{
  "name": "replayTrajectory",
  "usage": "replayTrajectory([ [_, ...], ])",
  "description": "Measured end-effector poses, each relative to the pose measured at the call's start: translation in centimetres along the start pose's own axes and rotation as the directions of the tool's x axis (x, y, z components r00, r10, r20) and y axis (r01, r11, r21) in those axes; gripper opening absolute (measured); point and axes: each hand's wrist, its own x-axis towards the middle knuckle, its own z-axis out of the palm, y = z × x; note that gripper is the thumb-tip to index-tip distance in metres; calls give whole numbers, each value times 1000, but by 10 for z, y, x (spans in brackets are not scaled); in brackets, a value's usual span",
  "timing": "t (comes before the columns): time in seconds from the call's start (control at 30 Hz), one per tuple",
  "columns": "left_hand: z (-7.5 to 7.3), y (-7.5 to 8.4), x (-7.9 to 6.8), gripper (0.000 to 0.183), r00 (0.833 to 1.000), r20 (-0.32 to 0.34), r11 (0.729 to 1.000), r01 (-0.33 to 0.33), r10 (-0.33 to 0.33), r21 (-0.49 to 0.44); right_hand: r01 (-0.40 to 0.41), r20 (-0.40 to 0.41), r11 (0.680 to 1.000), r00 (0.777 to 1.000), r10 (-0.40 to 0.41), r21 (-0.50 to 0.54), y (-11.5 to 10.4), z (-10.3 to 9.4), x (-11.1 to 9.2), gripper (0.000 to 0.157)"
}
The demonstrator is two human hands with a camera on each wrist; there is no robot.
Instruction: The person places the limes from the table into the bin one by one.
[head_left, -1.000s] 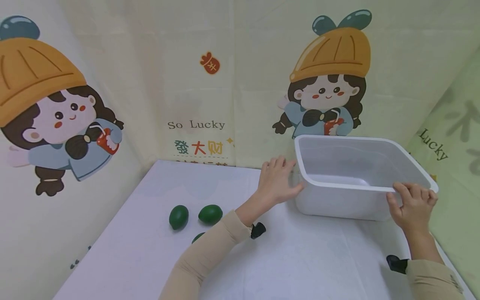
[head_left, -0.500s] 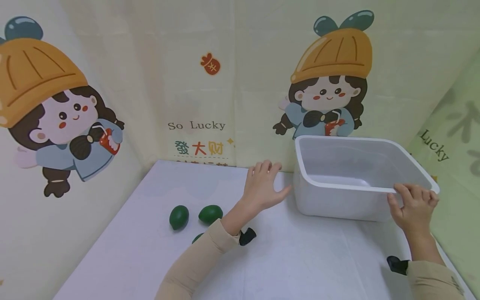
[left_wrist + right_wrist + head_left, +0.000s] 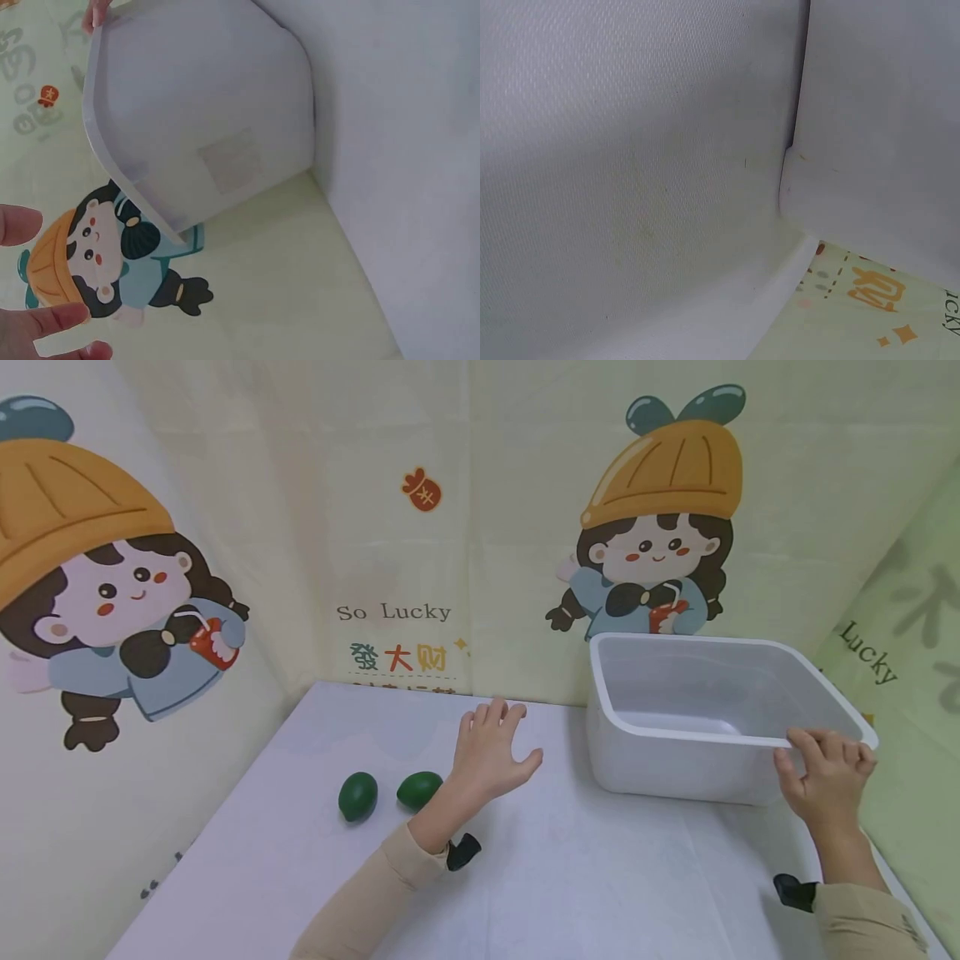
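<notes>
A white rectangular plastic bin [image 3: 675,767] stands at the back right of the table. My right hand [image 3: 831,777] grips its near rim close to the right corner, fingers over the edge and thumb outside. To the left of the bin, my left hand [image 3: 487,756] hovers with spread fingers, holding nothing. In the left wrist view its fingers [image 3: 56,320] show apart from the bin's outer wall [image 3: 172,97]. Two green limes, one upright [image 3: 358,797] and one on its side [image 3: 417,790], lie left of that hand; the left forearm overlaps the second.
White cloth covers the table [image 3: 600,877]. Behind it hangs a patterned backdrop [image 3: 510,568] with cartoon figures, meeting the table's back edge just behind the bin. A side curtain [image 3: 915,760] borders the right edge.
My left hand has come away from the bin's left side and moved left toward the limes. A third lime, partly visible earlier, is now hidden behind the left forearm. The right hand stays put.
</notes>
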Motion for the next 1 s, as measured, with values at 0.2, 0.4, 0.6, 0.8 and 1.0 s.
replayTrajectory([
  [0.2,3,-13,-12,48,999,-30,1000,18,-17,20,1,-4,1000,1000,-1,0,1,1,-1,58],
  [0.4,5,-23,-24,48,998,-23,998,53,-52,34,-6,-1,1000,1000,6,-1,2,1,-3,59],
  [0.6,8,-33,-36,53,997,-12,994,80,-79,70,-5,-19,1000,1000,5,0,1,2,-3,59],
  [0.8,11,-42,-51,56,996,-16,988,95,-93,122,-3,-32,1000,999,3,4,-1,2,-2,59],
  [1.0,13,-49,-65,56,993,-31,984,117,-114,136,-2,-42,1000,999,2,15,-1,3,-2,58],
])
